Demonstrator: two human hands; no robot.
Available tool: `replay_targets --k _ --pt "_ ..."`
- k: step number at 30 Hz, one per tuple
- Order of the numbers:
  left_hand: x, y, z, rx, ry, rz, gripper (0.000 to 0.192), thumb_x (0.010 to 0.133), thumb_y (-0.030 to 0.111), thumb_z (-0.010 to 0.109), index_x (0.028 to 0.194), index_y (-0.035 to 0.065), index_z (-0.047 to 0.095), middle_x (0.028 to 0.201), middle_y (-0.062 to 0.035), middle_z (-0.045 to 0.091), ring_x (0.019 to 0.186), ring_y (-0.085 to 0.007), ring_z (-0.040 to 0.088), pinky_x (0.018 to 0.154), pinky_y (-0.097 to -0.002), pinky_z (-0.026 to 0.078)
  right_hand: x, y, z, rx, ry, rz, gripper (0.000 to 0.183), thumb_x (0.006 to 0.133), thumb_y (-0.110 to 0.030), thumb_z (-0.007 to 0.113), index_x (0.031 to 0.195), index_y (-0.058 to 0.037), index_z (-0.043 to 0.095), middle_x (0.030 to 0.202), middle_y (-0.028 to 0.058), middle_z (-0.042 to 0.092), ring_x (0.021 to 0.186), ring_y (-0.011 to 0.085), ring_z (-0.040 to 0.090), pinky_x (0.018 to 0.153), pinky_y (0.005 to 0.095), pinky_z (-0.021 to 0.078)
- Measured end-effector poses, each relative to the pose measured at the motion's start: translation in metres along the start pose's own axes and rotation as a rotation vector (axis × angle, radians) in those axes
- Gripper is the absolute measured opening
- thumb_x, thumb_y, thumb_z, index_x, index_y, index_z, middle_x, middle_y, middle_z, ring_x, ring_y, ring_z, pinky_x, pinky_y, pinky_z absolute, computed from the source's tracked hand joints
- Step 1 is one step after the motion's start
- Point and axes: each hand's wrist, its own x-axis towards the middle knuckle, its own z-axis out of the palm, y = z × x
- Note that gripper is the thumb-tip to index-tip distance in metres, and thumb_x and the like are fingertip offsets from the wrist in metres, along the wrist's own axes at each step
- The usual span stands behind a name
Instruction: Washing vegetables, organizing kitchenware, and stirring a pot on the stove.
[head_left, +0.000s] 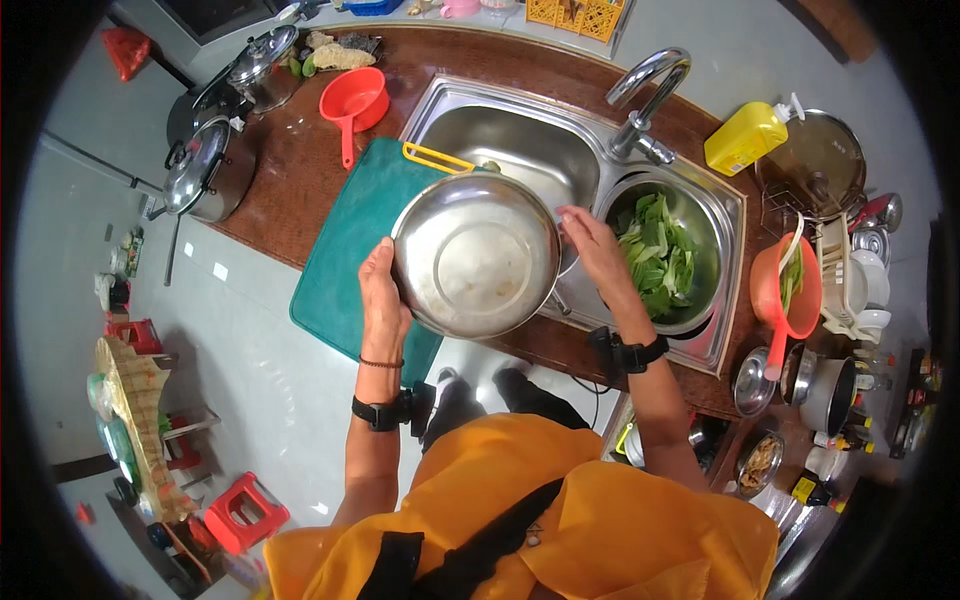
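Observation:
A round stainless steel basin (477, 255) is tilted up over the green cutting board (341, 247) and the sink's front edge, its underside towards me. My left hand (384, 289) grips its left rim, thumb on the near side. My right hand (596, 251) is beside the basin's right rim with its fingers loosely spread; no grip on the rim shows. Right of that hand, a metal bowl in the smaller sink bowl holds leafy greens (660, 255). The larger sink basin (517, 135) is partly hidden behind the steel one.
A chrome faucet (637, 127) rises behind the sink. The yellow pump bottle (746, 139) stands right of it. An orange-pink ladle pot (784, 292) and a dish rack (840, 277) are on the right. A red dipper (356, 101) and lidded pots (202, 176) stand left.

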Motion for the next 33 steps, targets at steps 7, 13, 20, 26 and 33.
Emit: replay_targets --k 7,13,20,26,33 --pt "0.005 -0.005 -0.002 -0.115 -0.034 -0.007 0.025 0.092 0.021 0.043 0.085 0.0016 0.058 0.084 -0.0029 0.060 0.074 -0.0090 0.053 0.069 -0.0224 0.044 -0.013 -0.018 0.009 0.943 -0.308 0.300 0.028 0.087 -0.027 0.052 0.105 -0.0055 0.055 0.092 0.0006 0.059 0.081 0.0072 0.054 0.069 0.0215 0.0429" --pt "0.014 -0.001 -0.042 0.350 0.039 0.198 0.036 0.087 0.025 0.050 0.121 0.0124 0.050 0.111 -0.0040 0.050 0.100 -0.0138 0.046 0.084 -0.0316 0.037 -0.030 -0.096 0.017 0.613 -0.161 -0.118 0.017 0.081 -0.010 0.060 0.096 -0.0026 0.059 0.082 -0.0017 0.061 0.070 0.0052 0.053 0.063 0.0205 0.0419" --pt "0.003 0.009 -0.171 0.495 0.423 0.312 0.048 0.084 0.014 0.055 0.129 0.0081 0.039 0.122 -0.0142 0.041 0.103 -0.0209 0.046 0.088 -0.0322 0.039 -0.023 -0.086 0.070 -0.714 0.075 -0.946 0.018 0.072 -0.007 0.057 0.089 -0.0119 0.059 0.075 0.0022 0.055 0.070 0.0183 0.053 0.064 0.0305 0.0410" --pt "-0.038 -0.001 -0.244 0.413 0.542 0.092 0.045 0.084 0.017 0.055 0.126 0.0123 0.041 0.119 -0.0126 0.043 0.100 -0.0206 0.047 0.084 -0.0343 0.039 -0.043 -0.046 0.092 -0.967 -0.079 -0.909 0.014 0.073 -0.009 0.051 0.085 -0.0104 0.057 0.075 0.0024 0.050 0.072 0.0174 0.049 0.065 0.0287 0.0371" --pt "-0.026 0.006 -0.231 0.346 0.421 0.109 0.037 0.084 0.017 0.055 0.119 0.0084 0.046 0.110 -0.0075 0.049 0.097 -0.0178 0.049 0.082 -0.0335 0.041 -0.077 -0.068 0.098 -0.938 0.085 -0.923 0.014 0.072 -0.010 0.052 0.085 -0.0092 0.058 0.075 0.0019 0.050 0.073 0.0176 0.049 0.068 0.0301 0.0393"
